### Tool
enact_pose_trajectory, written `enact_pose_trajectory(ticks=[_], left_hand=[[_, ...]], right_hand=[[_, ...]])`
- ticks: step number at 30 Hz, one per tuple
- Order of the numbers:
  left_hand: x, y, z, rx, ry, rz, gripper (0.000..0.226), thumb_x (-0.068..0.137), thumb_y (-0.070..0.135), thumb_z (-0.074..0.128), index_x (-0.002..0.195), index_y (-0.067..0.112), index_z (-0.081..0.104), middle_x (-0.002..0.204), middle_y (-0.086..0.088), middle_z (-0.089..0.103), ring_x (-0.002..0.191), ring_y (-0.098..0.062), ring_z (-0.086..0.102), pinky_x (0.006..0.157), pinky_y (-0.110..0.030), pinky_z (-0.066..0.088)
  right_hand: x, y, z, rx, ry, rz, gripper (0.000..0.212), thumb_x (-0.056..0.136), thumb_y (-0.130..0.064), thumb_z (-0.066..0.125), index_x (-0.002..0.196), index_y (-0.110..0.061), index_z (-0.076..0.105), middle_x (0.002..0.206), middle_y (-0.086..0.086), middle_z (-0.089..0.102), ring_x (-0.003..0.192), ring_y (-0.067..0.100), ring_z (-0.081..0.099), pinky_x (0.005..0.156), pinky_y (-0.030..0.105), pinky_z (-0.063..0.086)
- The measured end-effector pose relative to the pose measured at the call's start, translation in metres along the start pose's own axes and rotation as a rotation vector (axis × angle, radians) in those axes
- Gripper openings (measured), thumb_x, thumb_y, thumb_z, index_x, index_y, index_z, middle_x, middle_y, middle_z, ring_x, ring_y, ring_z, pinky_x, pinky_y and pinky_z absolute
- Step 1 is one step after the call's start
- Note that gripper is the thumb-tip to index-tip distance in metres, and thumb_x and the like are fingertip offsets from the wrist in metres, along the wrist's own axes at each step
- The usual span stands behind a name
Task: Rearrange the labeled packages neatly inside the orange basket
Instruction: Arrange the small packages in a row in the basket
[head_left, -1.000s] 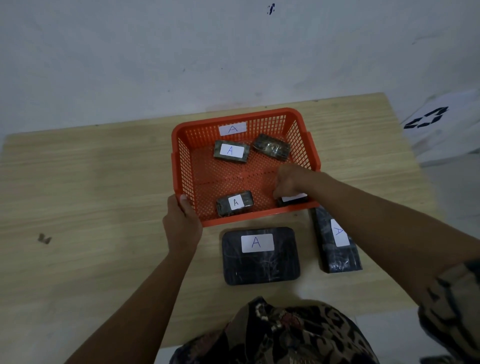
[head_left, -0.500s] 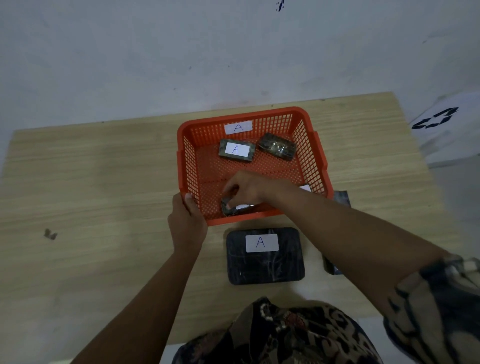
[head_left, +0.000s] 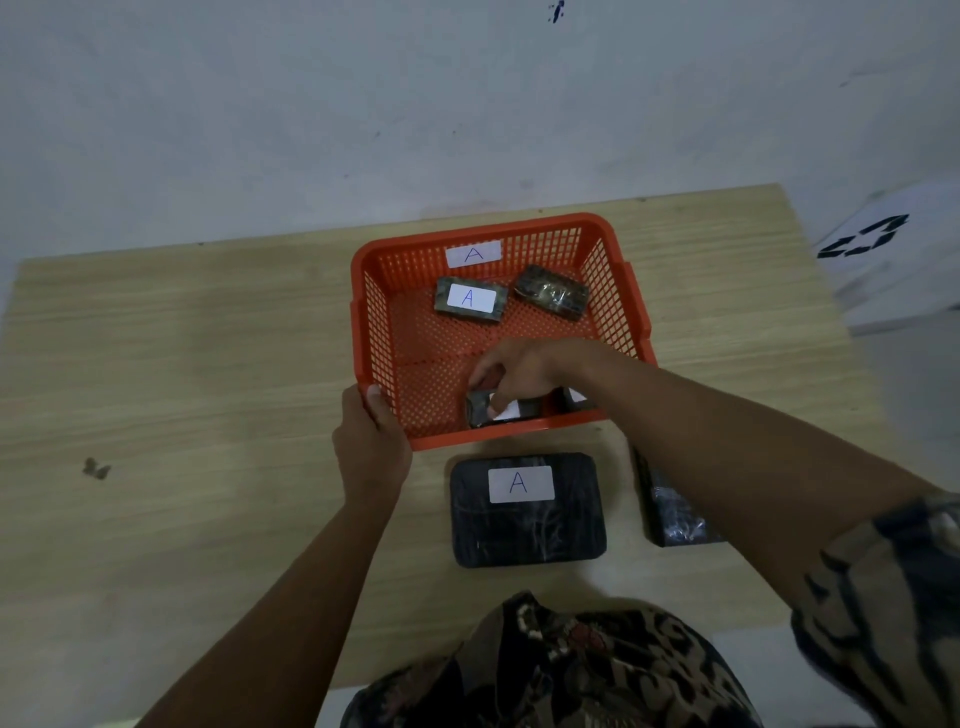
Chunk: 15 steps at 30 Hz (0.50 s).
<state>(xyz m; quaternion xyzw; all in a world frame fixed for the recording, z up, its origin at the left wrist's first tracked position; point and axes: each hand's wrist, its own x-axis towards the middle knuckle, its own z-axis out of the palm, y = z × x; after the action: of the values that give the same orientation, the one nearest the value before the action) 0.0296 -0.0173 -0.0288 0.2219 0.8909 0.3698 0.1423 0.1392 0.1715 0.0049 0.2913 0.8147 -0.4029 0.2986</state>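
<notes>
Gripping the orange basket (head_left: 613, 270) rim, the left hand (head_left: 371, 447) steadies it while the right hand (head_left: 519, 371) pinches a small package (head_left: 480, 410)

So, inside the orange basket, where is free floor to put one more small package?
The orange basket has bare floor in the middle and along its left wall, between the labeled package at the back and the right hand. The back right holds an unlabeled-side package. The front right is crowded: hand and gripped package.

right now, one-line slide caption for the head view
Left hand steadies orange basket; right hand grips small package inside.
</notes>
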Motion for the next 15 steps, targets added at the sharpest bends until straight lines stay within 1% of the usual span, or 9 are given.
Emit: enact_pose_trajectory(ticks=[2, 4, 6, 8, 12, 15], left_hand=[[0.0, 0.0, 0.0, 0.001, -0.009, -0.003, 0.032, 0.102, 0.031, 0.032, 0.103, 0.006, 0.052, 0.092, -0.016, 0.064, 0.082, -0.038, 0.061, 0.066, -0.035, 0.039], [-0.001, 0.001, -0.001, 0.005, -0.009, -0.002, 0.032, 0.103, 0.03, 0.032, 0.103, 0.005, 0.052, 0.089, -0.013, 0.062, 0.079, -0.035, 0.059, 0.066, -0.032, 0.036], [-0.002, 0.003, -0.001, 0.006, -0.007, -0.008, 0.032, 0.103, 0.028, 0.032, 0.103, 0.004, 0.052, 0.09, -0.013, 0.062, 0.077, -0.032, 0.057, 0.065, -0.031, 0.033], [-0.002, 0.003, -0.002, 0.004, -0.007, -0.01, 0.032, 0.103, 0.028, 0.033, 0.104, 0.004, 0.052, 0.093, -0.017, 0.064, 0.079, -0.035, 0.058, 0.065, -0.031, 0.033], [0.0, 0.0, 0.0, 0.016, -0.007, -0.007, 0.032, 0.102, 0.03, 0.032, 0.104, 0.005, 0.052, 0.093, -0.019, 0.065, 0.081, -0.038, 0.061, 0.064, -0.033, 0.036], [0.001, -0.002, 0.001, 0.033, -0.015, -0.004, 0.033, 0.103, 0.03, 0.031, 0.109, 0.004, 0.05, 0.096, -0.019, 0.065, 0.08, -0.035, 0.061, 0.065, -0.034, 0.04]], right_hand=[[-0.002, 0.006, -0.004, -0.02, 0.002, 0.019, 0.052, 0.083, -0.029, 0.077, 0.132, -0.03, 0.06, 0.145, -0.001, 0.045, 0.128, 0.022, 0.046, 0.1, 0.032, 0.04], [-0.004, 0.014, -0.006, -0.015, 0.006, 0.023, 0.049, 0.083, -0.028, 0.076, 0.13, -0.03, 0.062, 0.144, -0.002, 0.048, 0.127, 0.022, 0.047, 0.101, 0.034, 0.04], [-0.009, 0.019, -0.005, -0.021, 0.013, 0.025, 0.047, 0.085, -0.027, 0.075, 0.13, -0.03, 0.062, 0.143, -0.002, 0.049, 0.128, 0.022, 0.047, 0.099, 0.033, 0.04], [-0.012, 0.024, -0.002, -0.015, 0.02, 0.024, 0.045, 0.088, -0.026, 0.072, 0.132, -0.029, 0.061, 0.144, -0.002, 0.048, 0.128, 0.022, 0.047, 0.095, 0.031, 0.039], [-0.014, 0.028, 0.003, 0.027, 0.041, 0.003, 0.041, 0.091, -0.022, 0.068, 0.131, -0.029, 0.063, 0.14, -0.001, 0.053, 0.12, 0.021, 0.054, 0.098, 0.035, 0.047], [-0.013, 0.028, 0.003, 0.047, 0.057, -0.003, 0.041, 0.09, -0.025, 0.067, 0.13, -0.029, 0.064, 0.137, -0.004, 0.055, 0.119, 0.019, 0.054, 0.097, 0.032, 0.046]])
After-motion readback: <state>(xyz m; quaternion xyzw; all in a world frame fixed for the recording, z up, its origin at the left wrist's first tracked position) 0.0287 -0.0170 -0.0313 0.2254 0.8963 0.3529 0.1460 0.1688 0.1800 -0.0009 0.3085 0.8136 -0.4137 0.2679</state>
